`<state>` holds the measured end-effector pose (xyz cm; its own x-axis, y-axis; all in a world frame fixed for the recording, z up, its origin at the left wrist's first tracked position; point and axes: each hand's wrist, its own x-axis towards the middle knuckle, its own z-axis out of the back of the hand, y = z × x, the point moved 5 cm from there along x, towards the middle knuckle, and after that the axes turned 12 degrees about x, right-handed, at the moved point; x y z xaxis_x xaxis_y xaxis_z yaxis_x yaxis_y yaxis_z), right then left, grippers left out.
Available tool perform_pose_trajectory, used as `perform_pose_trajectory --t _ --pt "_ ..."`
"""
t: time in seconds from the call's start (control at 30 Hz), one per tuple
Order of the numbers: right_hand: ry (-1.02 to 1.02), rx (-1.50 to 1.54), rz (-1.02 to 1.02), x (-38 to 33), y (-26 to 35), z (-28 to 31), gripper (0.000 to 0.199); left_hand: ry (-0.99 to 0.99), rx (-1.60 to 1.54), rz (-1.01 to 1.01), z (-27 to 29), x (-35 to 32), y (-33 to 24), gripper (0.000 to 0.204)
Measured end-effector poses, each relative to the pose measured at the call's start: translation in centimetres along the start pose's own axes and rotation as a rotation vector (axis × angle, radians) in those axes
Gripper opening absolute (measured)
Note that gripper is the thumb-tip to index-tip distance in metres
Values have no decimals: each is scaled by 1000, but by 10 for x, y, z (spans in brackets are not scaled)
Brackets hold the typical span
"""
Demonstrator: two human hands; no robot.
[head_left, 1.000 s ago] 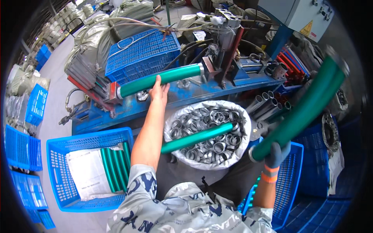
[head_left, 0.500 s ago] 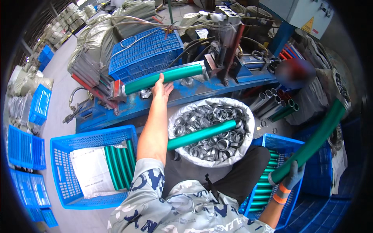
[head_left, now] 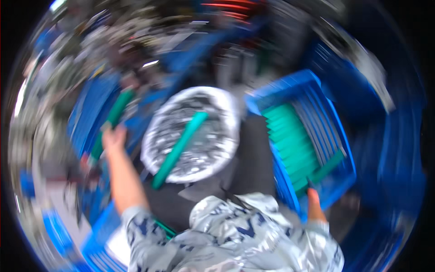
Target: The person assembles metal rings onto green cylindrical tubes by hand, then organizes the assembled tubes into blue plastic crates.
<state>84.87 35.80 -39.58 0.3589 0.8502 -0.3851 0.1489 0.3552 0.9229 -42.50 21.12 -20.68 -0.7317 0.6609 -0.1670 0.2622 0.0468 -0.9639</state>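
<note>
The picture is smeared by motion. My bare left hand (head_left: 114, 138) is against a green metallic tube (head_left: 119, 106) at the machine; its fingers are too blurred to read. Down at the right, my gloved right hand (head_left: 311, 187), with an orange cuff, is closed on another green tube (head_left: 333, 166). That tube lies slantwise low over the blue crate (head_left: 346, 145), by rows of green tubes (head_left: 287, 136). Between my hands, a single green tube (head_left: 180, 148) rests across a white-lined round container (head_left: 230, 149) full of metal rings (head_left: 204, 156).
A second blue crate (head_left: 97, 245) with white sheeting sits at the lower left, partly hidden by my arm. The blue machine frame (head_left: 197, 50) runs behind the ring container. More blue crates (head_left: 380, 149) stack up at the far right.
My view has swung right and downward. The tube in my right hand has come from outside the right crate to low over it. My left hand stays at the machine's tube.
</note>
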Motion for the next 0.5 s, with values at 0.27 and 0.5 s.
perform_pose_trajectory --t 0.27,0.5 --pt "-704 -728 -359 -96 -82 141 82 58 659 166 -194 -80 73 74" --pt "-549 -684 -597 -52 -158 108 74 338 1362 -241 -285 -253 101 72"
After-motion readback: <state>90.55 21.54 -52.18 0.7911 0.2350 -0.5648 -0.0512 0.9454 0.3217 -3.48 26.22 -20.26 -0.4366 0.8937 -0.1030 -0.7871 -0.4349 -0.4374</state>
